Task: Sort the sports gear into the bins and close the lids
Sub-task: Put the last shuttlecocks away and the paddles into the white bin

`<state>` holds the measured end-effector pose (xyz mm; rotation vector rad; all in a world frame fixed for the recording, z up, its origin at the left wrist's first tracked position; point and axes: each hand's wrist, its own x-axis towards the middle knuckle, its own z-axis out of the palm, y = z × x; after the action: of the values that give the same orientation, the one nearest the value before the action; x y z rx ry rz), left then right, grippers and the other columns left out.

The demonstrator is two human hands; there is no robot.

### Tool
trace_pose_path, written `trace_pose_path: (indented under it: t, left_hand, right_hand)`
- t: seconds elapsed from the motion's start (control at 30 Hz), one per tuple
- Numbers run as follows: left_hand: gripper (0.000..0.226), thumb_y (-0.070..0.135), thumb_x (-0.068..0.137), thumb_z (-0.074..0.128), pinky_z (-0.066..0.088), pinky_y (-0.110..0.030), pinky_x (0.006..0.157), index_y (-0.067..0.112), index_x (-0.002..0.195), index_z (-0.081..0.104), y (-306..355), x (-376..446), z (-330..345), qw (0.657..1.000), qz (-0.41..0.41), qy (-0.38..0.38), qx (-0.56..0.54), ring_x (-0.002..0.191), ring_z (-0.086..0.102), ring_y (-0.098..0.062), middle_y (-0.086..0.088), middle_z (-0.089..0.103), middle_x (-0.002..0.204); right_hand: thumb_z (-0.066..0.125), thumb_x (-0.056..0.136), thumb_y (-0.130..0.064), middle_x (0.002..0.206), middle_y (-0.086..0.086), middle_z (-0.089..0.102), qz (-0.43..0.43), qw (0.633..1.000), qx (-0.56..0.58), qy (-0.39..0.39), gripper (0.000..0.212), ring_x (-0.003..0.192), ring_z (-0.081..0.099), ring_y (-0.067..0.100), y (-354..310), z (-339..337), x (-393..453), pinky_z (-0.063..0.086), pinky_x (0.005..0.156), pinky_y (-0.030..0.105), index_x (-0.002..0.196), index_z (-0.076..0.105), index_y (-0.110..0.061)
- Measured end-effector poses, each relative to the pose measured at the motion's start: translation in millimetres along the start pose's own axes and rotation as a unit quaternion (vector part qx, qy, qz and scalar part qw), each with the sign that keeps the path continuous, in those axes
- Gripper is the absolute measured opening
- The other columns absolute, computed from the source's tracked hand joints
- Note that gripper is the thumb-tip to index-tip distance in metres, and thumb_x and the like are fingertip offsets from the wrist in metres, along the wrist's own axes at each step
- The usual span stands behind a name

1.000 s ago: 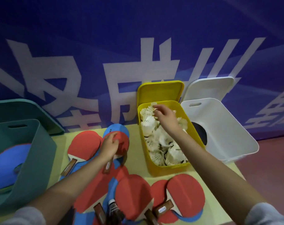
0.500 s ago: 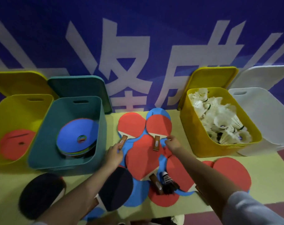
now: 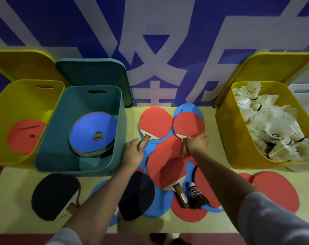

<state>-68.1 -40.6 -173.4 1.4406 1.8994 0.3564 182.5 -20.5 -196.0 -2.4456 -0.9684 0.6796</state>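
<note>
Several red and blue table-tennis paddles lie piled on the yellow table (image 3: pixel 16 191) between the bins. My left hand (image 3: pixel 134 153) grips the wooden handle of the far-left red paddle (image 3: pixel 155 122). My right hand (image 3: pixel 198 143) holds the neighbouring red paddle (image 3: pixel 189 125) at the neck, its handle showing just left of my wrist. Both paddles still lie flat. A black shuttlecock (image 3: pixel 196 195) lies on the pile near the front. Two black paddles (image 3: pixel 56 197) (image 3: pixel 137 193) sit front left, the second partly under my left forearm.
A teal bin (image 3: pixel 49 138) holds stacked flat discs, blue on top. Left of it, a yellow bin (image 3: pixel 2 110) holds a red disc. At the right, a yellow bin (image 3: pixel 226 138) is full of white shuttlecocks, with a white bin (image 3: pixel 302 91) beyond. All lids stand open against the wall.
The view swung left from the shuttlecock bin to the paddle pile. My right hand left that bin and came down to a red paddle; my left hand took the other paddle's handle.
</note>
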Motion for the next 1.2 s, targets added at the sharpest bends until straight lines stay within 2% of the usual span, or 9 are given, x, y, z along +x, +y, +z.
trace_pose_path:
  t: [0.1, 0.27, 0.43, 0.53, 0.7, 0.87, 0.97, 1.07, 1.2]
  left_hand:
    - [0.051, 0.032, 0.091, 0.057, 0.043, -0.038, 0.091, 0.006, 0.134, 0.048, 23.0, 26.1, -0.3, 1.000, -0.019, -0.001, -0.019, 0.115, 0.053, -0.037, -0.021, 0.057, 0.126]
    - [0.047, 0.047, 0.067, 0.046, 0.052, -0.036, 0.080, 0.025, 0.106, 0.059, 34.9, 76.0, 14.2, 0.998, -0.061, -0.020, -0.022, 0.090, 0.063, -0.031, -0.004, 0.068, 0.101]
    - [0.037, 0.051, 0.066, 0.062, 0.053, -0.032, 0.068, 0.024, 0.091, 0.057, 49.4, 92.6, 22.4, 0.985, -0.158, 0.032, -0.059, 0.069, 0.062, -0.024, 0.001, 0.066, 0.092]
    - [0.050, 0.059, 0.056, 0.056, 0.056, -0.043, 0.076, 0.020, 0.088, 0.056, 52.9, 99.3, 32.6, 0.980, -0.192, 0.049, -0.027, 0.082, 0.064, -0.032, -0.005, 0.066, 0.095]
    - [0.062, 0.042, 0.074, 0.059, 0.045, -0.050, 0.096, 0.011, 0.126, 0.050, 79.9, 89.2, 44.4, 0.972, -0.231, 0.051, 0.007, 0.116, 0.052, -0.040, -0.018, 0.054, 0.127]
    - [0.054, 0.034, 0.076, 0.061, 0.048, -0.049, 0.091, 0.009, 0.123, 0.053, 77.3, 69.7, 40.0, 0.973, -0.145, 0.168, -0.057, 0.110, 0.054, -0.041, -0.017, 0.059, 0.122]
    - [0.059, 0.027, 0.088, 0.063, 0.044, -0.041, 0.090, 0.008, 0.139, 0.040, 96.5, 58.3, 32.1, 0.980, -0.112, 0.135, -0.092, 0.114, 0.054, -0.038, -0.015, 0.055, 0.130]
    - [0.050, 0.031, 0.091, 0.058, 0.045, -0.038, 0.088, 0.012, 0.135, 0.044, 104.2, 61.9, 20.4, 0.984, -0.095, 0.100, -0.109, 0.108, 0.058, -0.036, -0.011, 0.060, 0.124]
    - [0.055, 0.059, 0.079, 0.049, 0.050, -0.041, 0.090, 0.038, 0.129, 0.041, 108.2, 69.0, -10.4, 0.989, -0.032, 0.082, -0.118, 0.098, 0.062, -0.030, 0.000, 0.065, 0.113]
  right_hand:
    - [0.064, 0.083, -0.035, 0.134, 0.025, 0.046, 0.068, 0.998, -0.001, -0.017, 0.074, 0.125, 0.043, 0.038, -10.1, 1.0, 35.6, 0.034, 0.103, 0.038, 0.136, 0.034, 0.008]
    - [0.063, 0.077, -0.028, 0.127, 0.022, 0.050, 0.171, 0.982, 0.072, -0.034, 0.055, 0.118, 0.049, 0.038, -17.0, 1.9, 63.9, 0.042, 0.099, 0.038, 0.123, 0.048, -0.003]
    - [0.063, 0.081, -0.017, 0.125, 0.021, 0.052, 0.030, 0.985, 0.167, -0.009, 0.053, 0.115, 0.053, 0.039, -17.0, -4.0, 58.6, 0.044, 0.098, 0.039, 0.128, 0.043, -0.001]
    - [0.060, 0.088, -0.019, 0.125, 0.016, 0.057, -0.049, 0.984, 0.171, -0.022, 0.057, 0.112, 0.058, 0.033, -12.8, -5.2, 47.6, 0.045, 0.094, 0.037, 0.136, 0.033, -0.006]
    - [0.056, 0.091, -0.025, 0.132, 0.014, 0.054, -0.088, 0.984, 0.151, -0.031, 0.067, 0.116, 0.056, 0.033, -7.1, -3.4, 40.0, 0.045, 0.095, 0.038, 0.146, 0.021, -0.011]
    - [0.053, 0.094, -0.022, 0.140, 0.011, 0.048, -0.104, 0.982, 0.153, -0.036, 0.071, 0.122, 0.052, 0.029, -7.6, -7.7, 30.5, 0.043, 0.098, 0.035, 0.151, 0.011, -0.013]
    - [0.050, 0.095, -0.020, 0.144, 0.012, 0.043, -0.089, 0.984, 0.150, -0.048, 0.076, 0.123, 0.051, 0.030, -15.9, -11.2, 28.5, 0.043, 0.099, 0.035, 0.152, 0.000, -0.012]
    - [0.046, 0.096, -0.016, 0.140, 0.017, 0.047, -0.075, 0.985, 0.151, -0.046, 0.076, 0.120, 0.053, 0.034, -27.7, -21.8, 26.8, 0.044, 0.095, 0.034, 0.152, -0.004, -0.007]
    - [0.043, 0.096, -0.008, 0.137, 0.015, 0.052, -0.100, 0.970, 0.216, -0.053, 0.065, 0.122, 0.052, 0.033, -44.5, -57.6, 17.2, 0.042, 0.095, 0.032, 0.152, 0.008, -0.006]
